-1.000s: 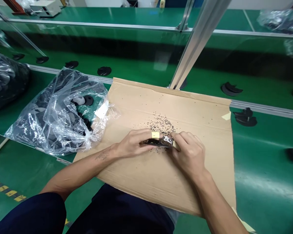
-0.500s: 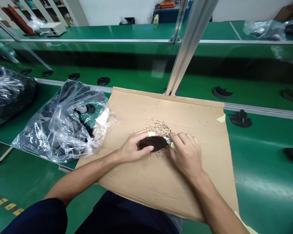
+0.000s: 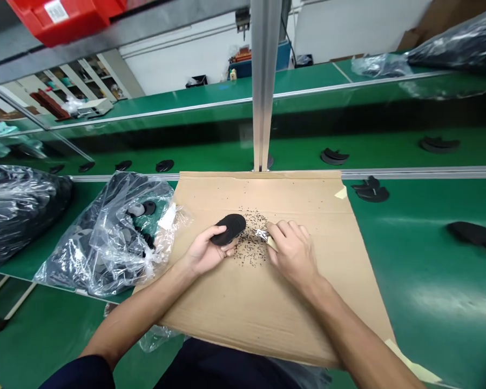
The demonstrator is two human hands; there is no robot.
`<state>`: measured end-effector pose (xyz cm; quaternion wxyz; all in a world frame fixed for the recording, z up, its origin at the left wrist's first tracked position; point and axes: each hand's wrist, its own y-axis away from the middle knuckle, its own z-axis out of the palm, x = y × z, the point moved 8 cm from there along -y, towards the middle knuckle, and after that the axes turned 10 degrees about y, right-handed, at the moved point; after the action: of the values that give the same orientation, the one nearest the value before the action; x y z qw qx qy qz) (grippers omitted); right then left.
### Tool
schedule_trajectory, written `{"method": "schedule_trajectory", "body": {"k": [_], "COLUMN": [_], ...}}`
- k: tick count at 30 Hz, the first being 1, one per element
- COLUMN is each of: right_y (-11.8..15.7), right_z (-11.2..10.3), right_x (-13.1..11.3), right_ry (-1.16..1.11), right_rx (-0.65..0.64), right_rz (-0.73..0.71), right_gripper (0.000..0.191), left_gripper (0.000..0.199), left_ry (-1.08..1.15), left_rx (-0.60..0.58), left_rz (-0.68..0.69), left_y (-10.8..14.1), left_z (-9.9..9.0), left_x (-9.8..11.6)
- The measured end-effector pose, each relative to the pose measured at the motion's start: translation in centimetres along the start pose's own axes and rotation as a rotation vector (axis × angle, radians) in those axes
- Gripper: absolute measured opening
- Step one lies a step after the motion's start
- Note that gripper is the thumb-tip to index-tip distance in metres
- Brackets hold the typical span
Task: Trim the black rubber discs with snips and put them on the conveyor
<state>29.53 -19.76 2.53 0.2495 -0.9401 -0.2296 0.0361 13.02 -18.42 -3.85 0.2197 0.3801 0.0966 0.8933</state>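
Note:
My left hand [image 3: 210, 250] grips a flat black oval pad [image 3: 229, 229] between thumb and fingers, its broad face turned up. In my right hand [image 3: 290, 246] is a small silver nail clipper [image 3: 261, 234], its head pointing left at the pad with a gap between them. Pale tape wraps the right thumb. Below both hands lies a brown cardboard sheet [image 3: 243, 308], with many tiny black scraps [image 3: 249, 256] scattered over its middle.
A clear plastic bag [image 3: 105, 243] of black and grey pads lies left, beside a dark full bag [image 3: 24, 210]. More black pieces [image 3: 371, 189] lie on the green bench right and along the back. A metal post [image 3: 262, 92] rises behind the cardboard.
The pad has moved left, away from the clipper, and turned to show its broad face. My right hand has shifted slightly left, still holding the clipper. The camera view has tilted up.

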Motion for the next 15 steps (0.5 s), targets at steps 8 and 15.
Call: {"method": "schedule_trajectory", "body": {"k": [8, 15], "right_y": [0.1, 0.1], "right_z": [0.2, 0.4], "right_x": [0.4, 0.9], "right_ry": [-0.071, -0.101], "right_rx": [-0.002, 0.074], "right_rz": [0.044, -0.001], "right_gripper": [0.021, 0.019], "left_gripper": [0.044, 0.080], "left_ry": [-0.375, -0.941], "left_rx": [-0.007, 0.239], "left_rz": [0.031, 0.390], "left_y": [-0.5, -6.0], "left_z": [0.6, 0.3], "left_x": [2.0, 12.1]}}
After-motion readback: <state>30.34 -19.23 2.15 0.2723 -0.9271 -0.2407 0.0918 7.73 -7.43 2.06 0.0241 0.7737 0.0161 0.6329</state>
